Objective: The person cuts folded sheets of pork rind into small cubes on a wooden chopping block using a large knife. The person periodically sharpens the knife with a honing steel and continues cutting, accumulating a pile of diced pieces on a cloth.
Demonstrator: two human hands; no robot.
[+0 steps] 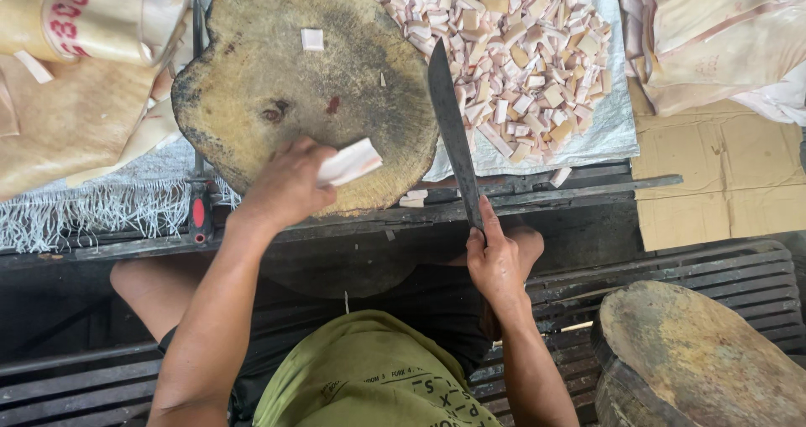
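- The left hand is closed around a pale strip of fatty meat, fingers curled over one end while the other end sticks out to the right, above the near edge of the round wooden chopping block.
- The right hand is clenched around the handle of a long dark cleaver; the blade points away from the person, its tip over the right edge of the block and beside the heap of cut pieces.
- The block carries little: one small square piece near its far side, a white scrap at the top rim and a couple of dark stains in the middle.
- There is no bowl or tub in view; a white woven sheet does the holding, spread to the right of the block, and it is loaded with a thick heap of pink-and-cream cubes.
- A few stray pieces lie off the sheet on the dark metal frame below the block.
- Large uncut slabs of pale skin-on meat lie to the left, and more slabs at the upper right, over flattened cardboard.
- A second wooden block sits at the lower right, bare on top.
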